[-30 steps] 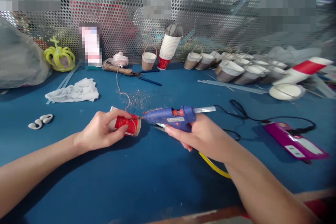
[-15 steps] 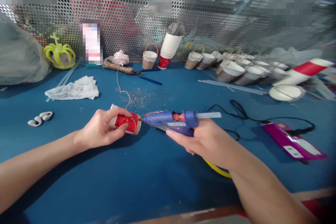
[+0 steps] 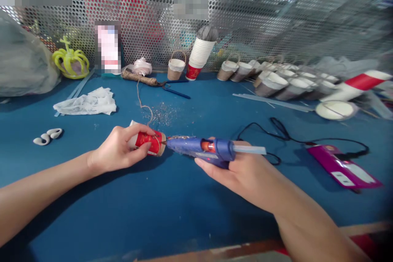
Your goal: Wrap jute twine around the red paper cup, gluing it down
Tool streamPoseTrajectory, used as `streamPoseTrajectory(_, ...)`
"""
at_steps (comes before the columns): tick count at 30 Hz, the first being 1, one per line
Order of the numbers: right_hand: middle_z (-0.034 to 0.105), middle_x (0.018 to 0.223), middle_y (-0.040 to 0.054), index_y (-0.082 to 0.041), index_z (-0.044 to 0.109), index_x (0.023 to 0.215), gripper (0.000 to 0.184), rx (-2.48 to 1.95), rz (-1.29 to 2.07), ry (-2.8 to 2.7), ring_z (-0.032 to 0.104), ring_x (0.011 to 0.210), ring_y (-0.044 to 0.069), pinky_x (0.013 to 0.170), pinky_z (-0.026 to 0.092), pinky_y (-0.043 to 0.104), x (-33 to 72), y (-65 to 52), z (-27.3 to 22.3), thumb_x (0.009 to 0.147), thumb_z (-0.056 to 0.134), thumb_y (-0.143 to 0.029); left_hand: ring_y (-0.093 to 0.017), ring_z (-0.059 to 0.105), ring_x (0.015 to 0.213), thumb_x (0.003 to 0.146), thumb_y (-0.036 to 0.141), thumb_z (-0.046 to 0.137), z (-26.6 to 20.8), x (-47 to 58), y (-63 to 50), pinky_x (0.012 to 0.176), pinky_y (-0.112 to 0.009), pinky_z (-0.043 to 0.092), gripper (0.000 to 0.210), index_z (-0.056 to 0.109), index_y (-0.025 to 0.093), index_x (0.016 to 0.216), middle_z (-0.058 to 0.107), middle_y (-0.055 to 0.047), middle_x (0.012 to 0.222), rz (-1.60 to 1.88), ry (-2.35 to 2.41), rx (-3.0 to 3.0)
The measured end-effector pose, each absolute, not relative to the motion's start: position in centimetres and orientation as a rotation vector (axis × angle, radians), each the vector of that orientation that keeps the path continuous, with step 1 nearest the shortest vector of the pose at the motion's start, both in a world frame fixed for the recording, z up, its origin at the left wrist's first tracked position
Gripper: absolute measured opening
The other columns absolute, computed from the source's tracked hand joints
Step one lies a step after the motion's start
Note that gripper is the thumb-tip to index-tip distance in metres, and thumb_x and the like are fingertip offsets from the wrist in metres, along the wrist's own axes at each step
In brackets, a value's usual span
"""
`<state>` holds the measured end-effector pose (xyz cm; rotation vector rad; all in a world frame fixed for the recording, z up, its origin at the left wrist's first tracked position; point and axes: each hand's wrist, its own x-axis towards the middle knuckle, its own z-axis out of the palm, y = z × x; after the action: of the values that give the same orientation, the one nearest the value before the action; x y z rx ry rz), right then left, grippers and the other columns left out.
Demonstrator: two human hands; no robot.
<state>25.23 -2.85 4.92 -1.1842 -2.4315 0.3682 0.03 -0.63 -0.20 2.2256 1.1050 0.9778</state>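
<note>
Lying on its side, a red and white paper cup [image 3: 158,148] is gripped by my left hand [image 3: 124,147], its base facing right. Brown twine [image 3: 149,111] runs from a roll [image 3: 139,78] at the back to the cup, where a strand lies under my left fingers. Twine also rings the cup near its base. My right hand [image 3: 242,176] is wrapped round a blue hot glue gun [image 3: 196,149] with a clear glue stick [image 3: 250,149] out of its rear. The gun's nozzle is at the cup's base edge; whether it touches I cannot tell.
Twine-wrapped cups [image 3: 272,84] with handles crowd the back right. Pliers [image 3: 176,91], a stack of paper cups [image 3: 199,55] and a yellow crown-shaped piece [image 3: 70,63] sit along the back. White fabric [image 3: 87,103] lies left; a purple power strip [image 3: 344,166] with black cord lies right.
My right hand has turned the glue gun slightly, its rear end shifting right and down. The nozzle remains at the cup's base. My left hand holds the cup in nearly the same spot.
</note>
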Motion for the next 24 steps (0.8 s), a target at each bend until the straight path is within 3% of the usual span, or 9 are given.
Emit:
streamPoseTrajectory(10,0.059,0.060,-0.0017,-0.020,0.049,0.069,0.010,-1.167,0.360,-2.476,0.052,0.047,0.011,0.051,0.043,0.022,25.26,-3.01,5.03,0.079,0.050,-0.017,-0.012,0.065,0.064,0.079,0.017,0.054,-0.36,-0.09,-0.61,0.054,-0.017,0.050,0.018,0.058,0.013,0.095,0.070,0.000,0.069,0.951,1.112,2.175)
streamPoseTrajectory(17,0.057,0.058,-0.0025,-0.021,0.046,0.065,0.014,-1.176,0.356,-2.441,0.052,0.047,0.011,0.050,0.043,0.021,25.24,-2.87,4.92,0.078,0.052,-0.018,-0.012,0.065,0.062,0.078,0.017,0.053,-0.41,-0.18,-0.58,0.052,-0.017,0.049,0.019,0.058,0.013,0.096,0.069,0.000,0.066,0.954,1.094,2.205)
streamPoseTrajectory(24,0.058,0.057,-0.0024,-0.021,0.050,0.066,0.013,-1.210,0.387,-2.456,0.051,0.046,0.011,0.048,0.042,0.022,25.40,-2.99,4.89,0.079,0.050,-0.018,-0.011,0.066,0.063,0.078,0.016,0.054,-0.42,-0.06,-0.55,0.054,-0.016,0.050,0.018,0.058,0.012,0.095,0.072,-0.003,0.077,0.993,1.067,2.243)
